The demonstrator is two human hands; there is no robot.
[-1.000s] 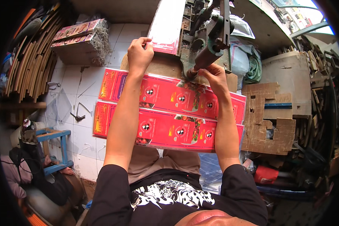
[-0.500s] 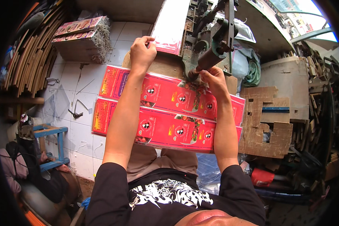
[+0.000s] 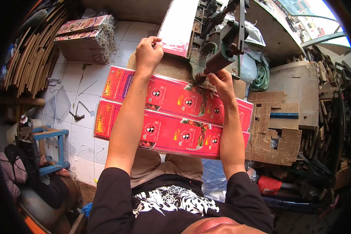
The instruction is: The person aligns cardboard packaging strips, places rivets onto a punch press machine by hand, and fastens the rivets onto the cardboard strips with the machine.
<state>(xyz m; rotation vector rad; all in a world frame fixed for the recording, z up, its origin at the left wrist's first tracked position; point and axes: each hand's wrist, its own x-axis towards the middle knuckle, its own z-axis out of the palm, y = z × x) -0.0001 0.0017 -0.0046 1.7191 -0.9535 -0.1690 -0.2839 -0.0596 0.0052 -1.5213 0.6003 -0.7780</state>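
Note:
My left hand is closed, its fingers curled beside the lower left corner of a glossy white sheet with a red end. Whether anything is between its fingers I cannot tell. On the other side, my right hand pinches thumb and fingers together right by the foot of a dark metal hand press. What it grips there is too small to make out. Below both hands, two long stacks of red printed strips in clear covers, an upper one and a lower one, lie side by side under my forearms.
Bundled printed boards stand on the tiled floor at the far left, near stacked cardboard strips. A blue stool is lower left, with a person's bare foot by it. Cut cardboard lies to the right.
Both hands stay in nearly the same places, closed as before. The whole view has shifted very slightly; the red stacks and the press have not visibly moved.

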